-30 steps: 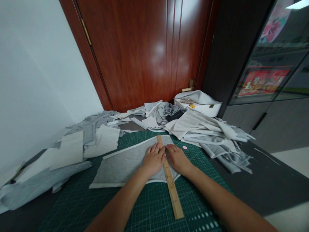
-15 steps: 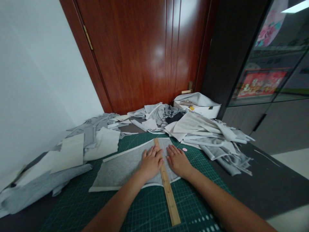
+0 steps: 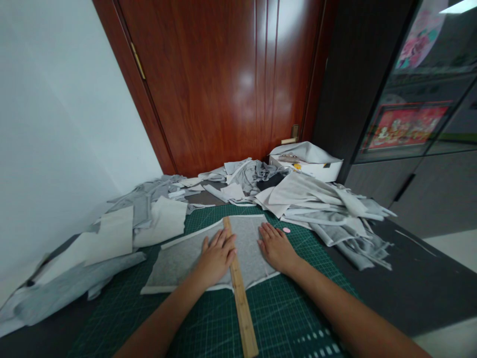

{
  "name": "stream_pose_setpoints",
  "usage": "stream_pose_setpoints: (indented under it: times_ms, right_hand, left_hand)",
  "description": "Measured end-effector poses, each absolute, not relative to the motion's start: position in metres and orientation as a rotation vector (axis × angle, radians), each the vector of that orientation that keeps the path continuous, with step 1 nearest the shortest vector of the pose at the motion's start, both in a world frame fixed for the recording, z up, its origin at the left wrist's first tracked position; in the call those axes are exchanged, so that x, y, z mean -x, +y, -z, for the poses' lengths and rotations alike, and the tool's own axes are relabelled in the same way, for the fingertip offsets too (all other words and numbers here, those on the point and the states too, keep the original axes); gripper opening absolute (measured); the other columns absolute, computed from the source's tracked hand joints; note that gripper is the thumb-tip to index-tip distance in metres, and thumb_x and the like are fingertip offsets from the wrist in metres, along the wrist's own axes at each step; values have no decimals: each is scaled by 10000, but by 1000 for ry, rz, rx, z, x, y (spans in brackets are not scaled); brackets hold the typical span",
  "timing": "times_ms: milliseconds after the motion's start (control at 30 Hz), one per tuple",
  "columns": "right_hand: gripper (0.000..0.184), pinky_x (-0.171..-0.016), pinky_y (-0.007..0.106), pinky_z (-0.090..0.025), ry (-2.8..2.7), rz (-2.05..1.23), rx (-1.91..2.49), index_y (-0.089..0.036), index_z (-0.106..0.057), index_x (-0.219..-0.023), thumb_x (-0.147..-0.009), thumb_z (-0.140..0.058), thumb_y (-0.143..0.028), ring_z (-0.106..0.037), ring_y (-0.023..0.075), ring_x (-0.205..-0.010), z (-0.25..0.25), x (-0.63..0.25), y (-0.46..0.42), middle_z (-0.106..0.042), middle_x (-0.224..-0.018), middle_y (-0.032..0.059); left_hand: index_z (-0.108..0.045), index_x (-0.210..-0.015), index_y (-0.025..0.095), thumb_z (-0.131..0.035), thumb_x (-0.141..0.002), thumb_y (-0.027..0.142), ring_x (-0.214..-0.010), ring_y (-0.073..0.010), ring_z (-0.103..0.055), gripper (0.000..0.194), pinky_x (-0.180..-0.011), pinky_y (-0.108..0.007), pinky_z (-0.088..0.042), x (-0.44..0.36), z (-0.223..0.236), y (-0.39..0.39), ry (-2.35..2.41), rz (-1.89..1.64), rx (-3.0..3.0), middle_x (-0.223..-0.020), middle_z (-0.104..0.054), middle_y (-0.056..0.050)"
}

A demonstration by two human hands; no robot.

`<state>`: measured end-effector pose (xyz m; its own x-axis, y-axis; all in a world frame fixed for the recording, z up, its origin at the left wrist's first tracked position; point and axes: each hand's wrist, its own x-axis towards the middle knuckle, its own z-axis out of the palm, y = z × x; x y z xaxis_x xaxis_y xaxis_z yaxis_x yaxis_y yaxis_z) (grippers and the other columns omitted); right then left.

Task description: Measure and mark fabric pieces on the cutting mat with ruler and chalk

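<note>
Green mat (image 3: 279,311) reached past the grey cloth (image 3: 246,237) at five o'clock, left hand (image 3: 216,257) flat, fingertips on ruler (image 3: 241,304), right hand (image 3: 276,248) flat over cloth's three-o'clock edge.

Looks like matt wood in the ruler (image 3: 241,298), soft, matt cloth in the fabric panel (image 3: 246,246), smooth plastic in the cutting mat (image 3: 204,320). Gleams as glossy, polished wood on the door (image 3: 208,89), reflective glass on the cabinet (image 3: 421,87).

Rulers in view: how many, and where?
1: the ruler lies across the cloth on the mat, left hand partly over it. Others may be hidden under scraps.
</note>
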<state>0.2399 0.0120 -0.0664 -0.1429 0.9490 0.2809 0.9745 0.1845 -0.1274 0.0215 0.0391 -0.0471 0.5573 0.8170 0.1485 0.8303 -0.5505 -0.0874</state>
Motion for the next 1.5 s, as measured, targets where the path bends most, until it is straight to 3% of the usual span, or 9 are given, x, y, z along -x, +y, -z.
stream_pose_setpoints:
  times_ms: [1233,1500]
  right_hand:
    - [509,-1096,456,-267,-2193,148,1822,-54,-431,-1386,-974,-288,-316,-313,266,-1378,69,-245,15,-389,-1465,163]
    - [507,-1088,456,-271,-2235,204,1840,-67,-427,-1392,-977,-277,-317,-342,264,-1361,69,-259,34,-391,-1465,155]
  left_hand:
    - [-480,-1360,270,-290,-967,392,-1308,-238,-434,453,-1053,-455,-350,113,59,52,-1312,217,2589,-1467,-418,-82]
    - [-398,-1416,246,-240,-987,367,-1363,-222,-355,473,-1089,-458,-311,97,56,51,-1294,208,2643,-1493,-374,-88]
